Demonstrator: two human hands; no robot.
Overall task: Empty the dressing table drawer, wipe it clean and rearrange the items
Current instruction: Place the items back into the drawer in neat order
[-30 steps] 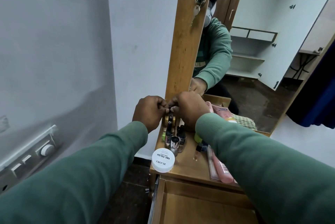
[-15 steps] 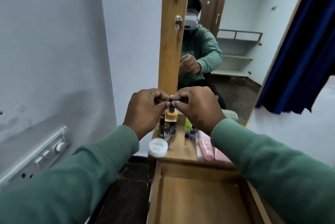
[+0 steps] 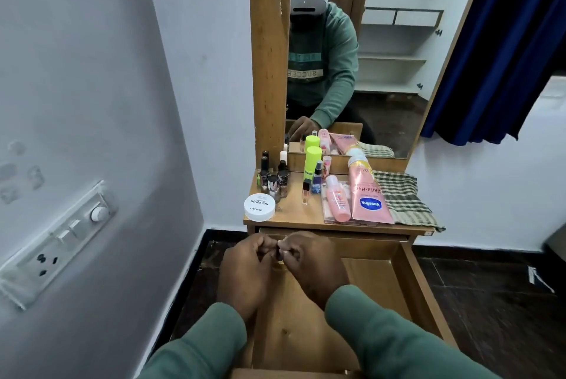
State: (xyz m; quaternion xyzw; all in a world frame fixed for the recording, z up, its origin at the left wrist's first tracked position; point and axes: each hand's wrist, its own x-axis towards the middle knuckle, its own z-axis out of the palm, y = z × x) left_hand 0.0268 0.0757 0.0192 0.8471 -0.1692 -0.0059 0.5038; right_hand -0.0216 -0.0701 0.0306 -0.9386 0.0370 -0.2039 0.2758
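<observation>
Both hands, left hand [image 3: 248, 268] and right hand [image 3: 309, 262], are pinching a small, mostly hidden bottle [image 3: 279, 255] between closed fingers above the open drawer [image 3: 407, 280], probably tightening its cap before restocking.

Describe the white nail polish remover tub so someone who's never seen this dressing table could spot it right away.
Find the wooden dressing table top below the mirror. At its front left corner, just ahead of the cluster of dark nail polish bottles, sits the tub. It is the only low, round, white container there, with "NAIL POLISH" printed on its flat lid.
</observation>
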